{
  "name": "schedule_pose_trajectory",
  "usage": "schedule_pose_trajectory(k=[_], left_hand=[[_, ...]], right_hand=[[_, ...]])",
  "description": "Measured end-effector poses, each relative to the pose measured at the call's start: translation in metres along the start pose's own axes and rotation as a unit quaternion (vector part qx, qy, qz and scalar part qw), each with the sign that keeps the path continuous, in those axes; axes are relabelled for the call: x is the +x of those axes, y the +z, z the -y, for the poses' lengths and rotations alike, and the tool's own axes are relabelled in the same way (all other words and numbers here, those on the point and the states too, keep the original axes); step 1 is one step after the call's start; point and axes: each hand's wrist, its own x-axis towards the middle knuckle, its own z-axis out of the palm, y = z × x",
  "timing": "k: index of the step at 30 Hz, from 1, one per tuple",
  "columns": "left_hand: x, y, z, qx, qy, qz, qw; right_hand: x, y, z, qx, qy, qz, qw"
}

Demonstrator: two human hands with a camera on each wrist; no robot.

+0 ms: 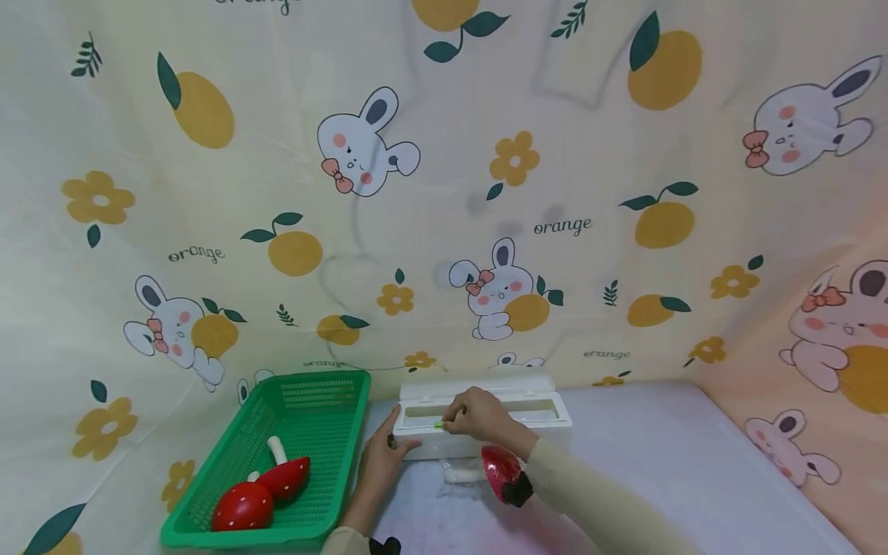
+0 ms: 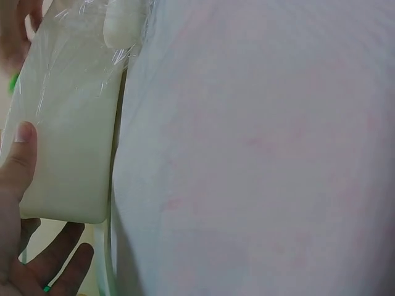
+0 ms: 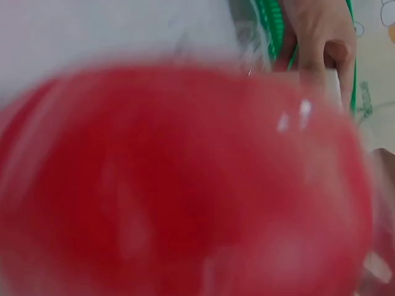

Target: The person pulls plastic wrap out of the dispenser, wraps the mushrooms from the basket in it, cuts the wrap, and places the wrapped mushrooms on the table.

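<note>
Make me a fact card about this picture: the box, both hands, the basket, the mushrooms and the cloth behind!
box: long, white, lid open
left hand: holds the box's left end
right hand: pinches a small green thing at the box
basket: green, left of the box
mushrooms in basket: two, red with white dots
wrapped mushroom: red cap, in clear plastic, in front of the box
cloth: rabbits, oranges, flowers

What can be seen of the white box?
The box is long, white and plastic-looking. Its lid is open. It lies on the table, right of the basket. The left hand grips its left end; the right hand pinches a green tab at its front rim. Clear film shows over its front.
</note>
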Motion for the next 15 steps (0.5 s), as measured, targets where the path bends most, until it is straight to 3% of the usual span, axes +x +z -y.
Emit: schedule_pose_trajectory(k=[6, 11, 15], left_hand=[[-0.001, -0.007, 0.001, 0.003, -0.007, -0.003, 1.0000], [-0.003, -0.009, -0.002, 0.004, -0.007, -0.001, 1.0000], [-0.002, -0.004, -0.003, -0.002, -0.011, 0.006, 0.9999]], right_hand=[[-0.021, -0.026, -0.021, -0.032, 0.022, -0.019, 0.999], [-0.037, -0.036, -0.033, -0.053, 0.045, -0.032, 0.997], [-0.043, -0.043, -0.036, -0.098, 0.012, -0.044, 0.994]])
